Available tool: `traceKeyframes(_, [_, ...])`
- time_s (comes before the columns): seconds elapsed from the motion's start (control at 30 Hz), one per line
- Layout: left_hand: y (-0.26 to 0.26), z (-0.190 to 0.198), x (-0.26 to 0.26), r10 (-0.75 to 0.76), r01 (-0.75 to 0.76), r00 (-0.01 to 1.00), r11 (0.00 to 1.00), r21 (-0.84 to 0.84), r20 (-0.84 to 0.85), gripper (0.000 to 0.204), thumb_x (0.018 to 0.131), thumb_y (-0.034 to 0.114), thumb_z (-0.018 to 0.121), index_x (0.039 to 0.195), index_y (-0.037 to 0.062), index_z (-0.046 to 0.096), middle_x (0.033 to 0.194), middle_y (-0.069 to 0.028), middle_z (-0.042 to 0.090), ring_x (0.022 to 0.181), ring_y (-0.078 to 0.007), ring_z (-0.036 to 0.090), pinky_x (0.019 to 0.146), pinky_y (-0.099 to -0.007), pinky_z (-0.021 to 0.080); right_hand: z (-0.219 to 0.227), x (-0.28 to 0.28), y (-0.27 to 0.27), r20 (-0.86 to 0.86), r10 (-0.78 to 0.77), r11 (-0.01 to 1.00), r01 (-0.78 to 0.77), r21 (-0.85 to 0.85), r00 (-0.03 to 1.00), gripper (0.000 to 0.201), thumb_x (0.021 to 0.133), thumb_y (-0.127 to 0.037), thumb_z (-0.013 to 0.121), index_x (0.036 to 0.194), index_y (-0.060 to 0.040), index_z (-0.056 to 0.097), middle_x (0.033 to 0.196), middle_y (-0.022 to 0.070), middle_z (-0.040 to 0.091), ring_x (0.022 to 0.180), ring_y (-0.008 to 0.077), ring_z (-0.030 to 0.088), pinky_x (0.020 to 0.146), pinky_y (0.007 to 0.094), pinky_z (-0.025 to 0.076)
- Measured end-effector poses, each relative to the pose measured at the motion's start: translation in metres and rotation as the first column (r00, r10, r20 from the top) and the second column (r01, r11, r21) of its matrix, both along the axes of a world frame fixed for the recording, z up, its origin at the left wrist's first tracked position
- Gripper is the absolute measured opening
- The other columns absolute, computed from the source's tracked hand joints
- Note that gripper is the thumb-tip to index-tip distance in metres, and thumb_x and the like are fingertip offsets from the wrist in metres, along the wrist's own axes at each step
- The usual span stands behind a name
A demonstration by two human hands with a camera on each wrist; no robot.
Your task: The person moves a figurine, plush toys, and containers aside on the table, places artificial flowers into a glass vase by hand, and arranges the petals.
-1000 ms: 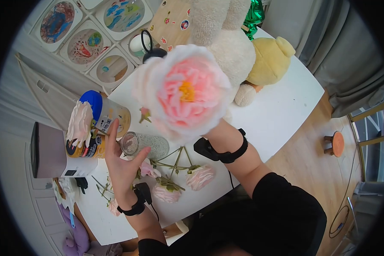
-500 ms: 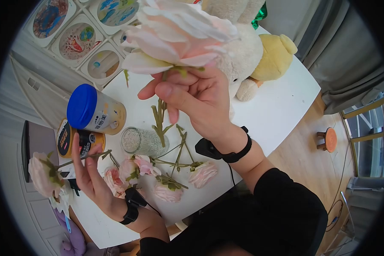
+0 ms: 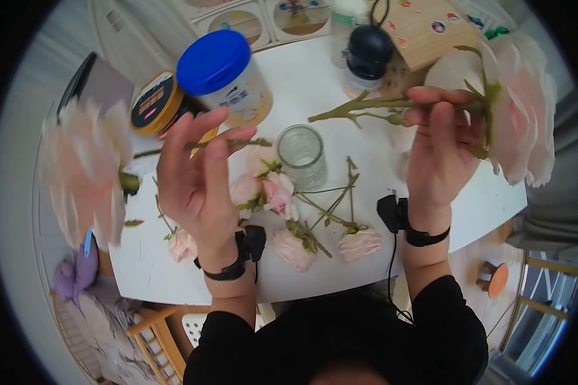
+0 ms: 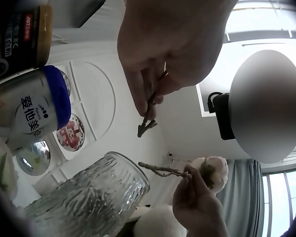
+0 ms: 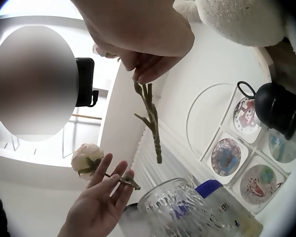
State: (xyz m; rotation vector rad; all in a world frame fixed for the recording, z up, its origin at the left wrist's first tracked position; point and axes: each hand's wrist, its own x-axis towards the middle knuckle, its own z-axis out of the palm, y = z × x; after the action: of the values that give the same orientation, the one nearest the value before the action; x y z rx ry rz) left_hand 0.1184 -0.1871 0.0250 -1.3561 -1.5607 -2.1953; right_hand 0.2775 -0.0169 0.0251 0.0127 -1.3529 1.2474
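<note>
My left hand is raised over the white table and pinches the thin stem of a pale pink flower, which is blurred at the far left. In the left wrist view, the fingers grip the stem end. My right hand holds a large pink flower by its green stem, which lies level and points left. The right wrist view shows that stem hanging from the fingers. A ribbed glass jar stands on the table between the hands.
Several pink flowers with stems lie on the table near me. A blue-lidded can and a gold-rimmed can stand at the back left. A black round object and a stickered wooden board are at the back.
The right hand has swung the large flower from above the table to the right, stem now level. The left hand has lifted its flower higher. The view has tilted down.
</note>
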Motion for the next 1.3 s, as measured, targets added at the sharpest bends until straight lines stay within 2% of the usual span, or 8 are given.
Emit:
traceKeyframes(0.17, [0.002,0.005,0.002,0.067,-0.067,0.995,0.998,-0.007,0.067,0.078,0.095,0.0,0.054,0.155,0.0182,0.007,0.122,-0.0297,0.059,0.078,-0.0246,0.071,0.072,-0.0352,0.061,-0.002,-0.002,-0.008,0.129,0.152,0.984,-0.138,-0.111,0.98,0.026,0.093,-0.008,0.064,0.115,0.0021,0.058,0.1,0.0171,0.07,0.082,0.0193,0.066,0.077,0.0314,0.053])
traceKeyframes(0.27, [0.002,0.003,0.002,0.046,-0.046,0.998,0.999,0.011,0.034,0.089,0.095,-0.002,0.054,0.155,0.0277,-0.004,0.122,-0.0313,0.058,0.075,-0.0211,0.071,0.068,-0.0301,0.059,-0.02,-0.007,0.005,0.504,-0.364,0.914,0.196,0.356,0.783,0.035,0.092,-0.003,0.061,0.125,0.0016,0.051,0.087,0.0191,0.069,0.069,0.0184,0.065,0.063,0.0291,0.055])
traceKeyframes(0.3, [0.004,0.003,0.002,0.04,-0.04,0.998,0.999,0.01,0.038,0.091,0.094,-0.003,0.054,0.154,0.0302,-0.007,0.123,-0.0316,0.058,0.074,-0.0204,0.071,0.068,-0.0288,0.058,-0.024,-0.01,0.001,0.518,0.022,0.998,0.008,-0.055,0.855,0.045,0.087,-0.007,0.067,0.129,-0.0016,0.051,0.1,0.0174,0.068,0.083,0.0197,0.067,0.077,0.0319,0.055])
traceKeyframes(0.47, [0.012,0.0,0.007,0.007,-0.007,0.999,1.0,-0.005,0.043,0.1,0.093,-0.006,0.053,0.151,0.0375,-0.016,0.126,-0.0321,0.056,0.071,-0.0181,0.069,0.066,-0.025,0.056,-0.029,-0.024,0.0,0.494,-0.039,0.953,-0.116,0.28,0.868,0.06,0.078,-0.009,0.077,0.131,-0.0026,0.051,0.128,0.0102,0.06,0.116,0.0192,0.058,0.1,0.0332,0.046])
traceKeyframes(0.63, [0.013,-0.001,0.007,-0.048,0.047,0.996,0.999,0.016,0.069,0.092,0.092,-0.009,0.053,0.148,0.033,-0.007,0.132,-0.0304,0.05,0.076,-0.0218,0.07,0.069,-0.0291,0.059,-0.014,-0.031,-0.012,0.424,0.15,0.986,-0.166,0.002,0.893,0.051,0.076,-0.002,0.077,0.123,0.0022,0.057,0.118,0.0109,0.067,0.106,0.0159,0.063,0.094,0.0315,0.05])
traceKeyframes(0.83, [0.019,-0.015,0.0,-0.058,0.051,0.983,0.998,0.044,0.175,0.052,0.092,-0.009,0.055,0.125,0.0125,0.022,0.129,-0.0303,0.05,0.083,-0.029,0.072,0.073,-0.033,0.06,-0.027,-0.044,-0.001,0.37,-0.002,0.987,-0.058,0.151,0.929,0.044,0.074,-0.001,0.079,0.115,0.0033,0.062,0.114,0.0097,0.069,0.105,0.0148,0.064,0.092,0.0309,0.05])
traceKeyframes(0.93, [0.019,-0.016,0.003,-0.061,0.058,0.963,0.998,0.018,0.261,0.05,0.091,-0.009,0.057,0.125,0.0075,0.024,0.121,-0.0284,0.057,0.086,-0.0297,0.072,0.079,-0.0337,0.059,-0.019,-0.042,-0.011,0.361,0.271,0.956,-0.207,-0.207,0.892,0.044,0.074,0.0,0.079,0.115,0.0026,0.062,0.113,0.0083,0.069,0.105,0.0143,0.064,0.093,0.0304,0.05])
traceKeyframes(1.3, [0.022,-0.017,0.007,-0.004,0.026,0.992,0.986,-0.167,0.13,0.034,0.084,-0.007,0.069,0.115,-0.0053,0.054,0.099,-0.0176,0.072,0.09,-0.0204,0.071,0.085,-0.0277,0.054,-0.024,-0.044,-0.013,0.192,0.272,0.952,-0.234,-0.196,0.943,0.034,0.076,0.005,0.075,0.109,0.0024,0.066,0.11,0.0067,0.07,0.102,0.0128,0.065,0.091,0.0303,0.051])
